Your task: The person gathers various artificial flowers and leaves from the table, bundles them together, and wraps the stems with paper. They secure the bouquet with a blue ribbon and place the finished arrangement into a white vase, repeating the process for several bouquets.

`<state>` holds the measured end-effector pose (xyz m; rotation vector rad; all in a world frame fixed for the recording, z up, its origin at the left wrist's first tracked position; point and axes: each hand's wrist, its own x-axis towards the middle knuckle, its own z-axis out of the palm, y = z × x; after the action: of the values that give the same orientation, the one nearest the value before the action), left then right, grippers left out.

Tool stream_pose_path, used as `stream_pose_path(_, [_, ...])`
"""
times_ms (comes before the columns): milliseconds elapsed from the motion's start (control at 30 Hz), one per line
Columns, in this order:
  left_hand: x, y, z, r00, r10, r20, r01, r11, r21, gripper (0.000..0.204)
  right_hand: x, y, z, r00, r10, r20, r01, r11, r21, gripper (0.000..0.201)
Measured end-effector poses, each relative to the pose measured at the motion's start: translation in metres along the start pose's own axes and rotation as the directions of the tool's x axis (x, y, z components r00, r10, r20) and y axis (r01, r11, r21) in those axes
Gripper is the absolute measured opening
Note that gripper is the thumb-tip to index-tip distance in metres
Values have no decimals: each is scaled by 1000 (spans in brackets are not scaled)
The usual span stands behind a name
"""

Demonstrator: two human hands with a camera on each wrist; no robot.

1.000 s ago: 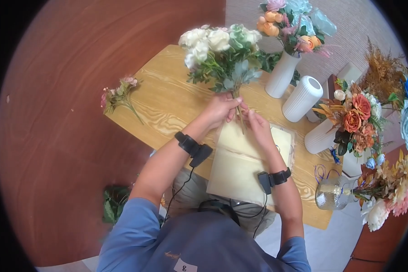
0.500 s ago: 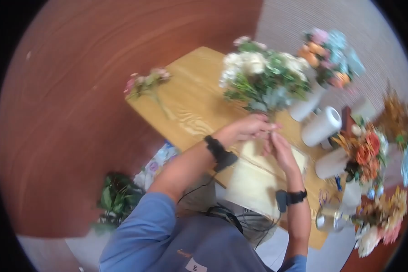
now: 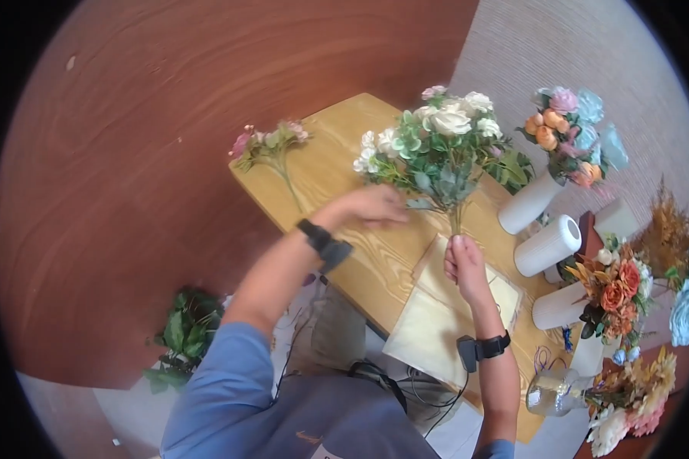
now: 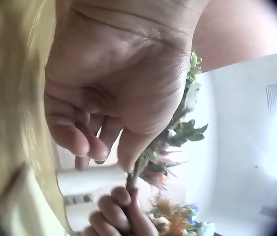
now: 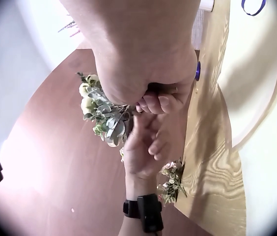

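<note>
A bouquet of white roses and green leaves (image 3: pixel 448 157) stands up from my right hand (image 3: pixel 466 266), whose fingers grip its bundled stems. My left hand (image 3: pixel 373 205) is off the stems, left of them and below the white blooms, with relaxed fingers holding nothing. In the left wrist view the left palm (image 4: pixel 124 69) shows with loosely bent fingers, above the right hand (image 4: pixel 119 214) around the stems. The right wrist view shows the left hand (image 5: pixel 146 147) beside the right fist (image 5: pixel 160 101); the stem ends are hidden there.
On the wooden table (image 3: pixel 344 122), a pink-flower sprig (image 3: pixel 283 157) lies at the left and a cream sheet (image 3: pixel 421 329) near the front. An empty ribbed vase (image 3: pixel 547 245), filled vases (image 3: pixel 530 205) and a glass jar (image 3: pixel 551 394) stand right. Leafy greenery (image 3: pixel 184 333) lies low left.
My left hand has let go of the stems and moved left. The right hand now holds the bouquet alone. The head view has shifted, so the table appears further right and lower.
</note>
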<state>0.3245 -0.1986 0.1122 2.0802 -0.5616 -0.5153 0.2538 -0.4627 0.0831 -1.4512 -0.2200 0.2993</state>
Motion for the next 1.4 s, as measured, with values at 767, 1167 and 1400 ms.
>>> stream_pose_path(767, [-31, -118, -76, 563, -362, -743, -318, 735, -599, 14, 8, 10, -2, 975, -150, -162, 138, 987, -82, 24])
stream_pose_path(1167, [-22, 45, 39, 695, 135, -706, -648, 544, -533, 11, 21, 14, 9, 937, -210, -279, 172, 973, -157, 26])
stream_pose_path(1400, [2, 86, 84, 781, 175, -600, -542, 668, -510, 15, 30, 23, 6, 931, -246, -269, 214, 966, -142, 27])
